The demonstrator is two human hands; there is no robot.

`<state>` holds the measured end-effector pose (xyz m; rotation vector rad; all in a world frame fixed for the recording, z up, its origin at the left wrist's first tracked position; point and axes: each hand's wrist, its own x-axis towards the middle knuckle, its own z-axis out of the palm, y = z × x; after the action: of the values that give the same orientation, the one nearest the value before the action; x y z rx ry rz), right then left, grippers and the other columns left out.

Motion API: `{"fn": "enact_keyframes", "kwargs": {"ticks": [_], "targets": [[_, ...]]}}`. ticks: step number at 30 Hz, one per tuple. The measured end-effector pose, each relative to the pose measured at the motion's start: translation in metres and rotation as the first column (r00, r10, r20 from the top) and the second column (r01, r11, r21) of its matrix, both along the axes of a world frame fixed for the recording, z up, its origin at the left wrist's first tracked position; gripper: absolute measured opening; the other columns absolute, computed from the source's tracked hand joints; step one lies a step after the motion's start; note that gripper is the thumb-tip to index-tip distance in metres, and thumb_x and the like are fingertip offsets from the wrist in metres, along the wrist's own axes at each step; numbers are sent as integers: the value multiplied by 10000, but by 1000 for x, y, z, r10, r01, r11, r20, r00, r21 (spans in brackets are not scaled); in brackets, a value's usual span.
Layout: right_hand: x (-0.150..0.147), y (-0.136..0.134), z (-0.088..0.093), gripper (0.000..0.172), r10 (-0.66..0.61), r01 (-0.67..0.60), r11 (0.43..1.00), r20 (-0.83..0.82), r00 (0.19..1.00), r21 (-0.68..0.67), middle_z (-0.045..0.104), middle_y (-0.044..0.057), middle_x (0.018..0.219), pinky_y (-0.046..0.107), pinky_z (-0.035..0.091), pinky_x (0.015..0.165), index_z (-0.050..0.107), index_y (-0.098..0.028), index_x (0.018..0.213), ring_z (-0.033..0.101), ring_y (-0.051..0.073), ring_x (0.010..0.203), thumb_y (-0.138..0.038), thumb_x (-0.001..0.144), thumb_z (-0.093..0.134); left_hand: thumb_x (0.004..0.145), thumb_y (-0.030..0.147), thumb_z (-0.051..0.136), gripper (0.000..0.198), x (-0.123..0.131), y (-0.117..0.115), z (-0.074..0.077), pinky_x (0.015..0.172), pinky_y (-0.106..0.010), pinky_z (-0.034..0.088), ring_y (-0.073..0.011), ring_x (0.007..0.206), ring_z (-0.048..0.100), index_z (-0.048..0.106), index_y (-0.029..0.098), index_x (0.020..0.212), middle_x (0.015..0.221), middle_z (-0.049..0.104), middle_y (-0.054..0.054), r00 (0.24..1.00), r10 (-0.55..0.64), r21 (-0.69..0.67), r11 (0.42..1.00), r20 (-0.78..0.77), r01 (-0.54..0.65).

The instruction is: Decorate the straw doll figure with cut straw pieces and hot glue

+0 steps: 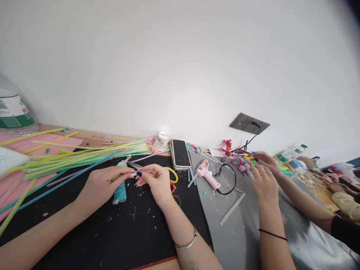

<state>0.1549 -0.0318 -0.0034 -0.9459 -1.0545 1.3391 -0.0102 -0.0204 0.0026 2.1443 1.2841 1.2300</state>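
Observation:
My left hand (104, 184) and my right hand (156, 184) meet above the black mat (132, 232), fingertips pinched together on a small pale pink piece (134, 174). Its exact kind is too small to make out. Below my left fingers lies a blue and mint fuzzy coiled roll (120, 193), its upper part partly covered by that hand. Behind my right hand are scissors; a grey blade (134, 165) and a yellow handle loop (173, 174) show on either side of it. A red loop lies just below the yellow one.
Several pipe cleaners (84, 159) lie at the left over pink sheets. A phone (180, 153) and paper cup (161, 141) stand near the wall. A pink glue gun (207, 175) with a black cord lies right. A co-worker's hands (263, 178) handle colourful pieces farther right.

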Motion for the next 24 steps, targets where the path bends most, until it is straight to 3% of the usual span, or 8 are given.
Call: {"fn": "enact_keyframes", "kwargs": {"ticks": [5,10,14,19,24], "targets": [[7,0,-3,177,-14,-2,996,190,982,86,649,-8,629,257,542,558,662,-180,817,613,127,533,-276,674,701,802,385,529,215,1,0,1,683,-286,524,-218,723,686,710,272,775,787,738,-27,1000,-8,-17,1000,0,8],[13,1,-5,169,-81,-8,979,424,902,205,624,-21,640,219,488,516,667,-206,870,557,105,515,-206,700,668,813,384,534,200,0,0,-1,698,-259,510,-195,738,678,699,272,809,805,733,-11,1000,-21,-16,1000,-4,21],[15,1,-3,168,-129,-19,960,504,854,278,607,-26,629,211,453,515,678,-209,878,535,102,516,-194,712,669,827,377,524,198,-1,0,-2,704,-254,511,-191,751,678,691,270,828,817,733,-8,999,-30,-3,1000,-21,30],[17,-2,0,117,-247,-64,895,608,755,442,681,29,782,245,482,632,702,-216,870,600,142,654,-239,784,626,834,363,500,218,-1,1,-3,726,-238,527,-176,753,685,694,263,835,819,732,28,996,-43,39,998,-73,46],[18,-1,1,130,-298,-108,831,602,741,546,701,46,824,257,499,707,700,-204,853,641,157,765,-238,839,575,848,361,499,228,-2,1,-5,759,-239,520,-179,793,682,689,236,863,856,731,30,991,-65,52,996,-118,72]]}}
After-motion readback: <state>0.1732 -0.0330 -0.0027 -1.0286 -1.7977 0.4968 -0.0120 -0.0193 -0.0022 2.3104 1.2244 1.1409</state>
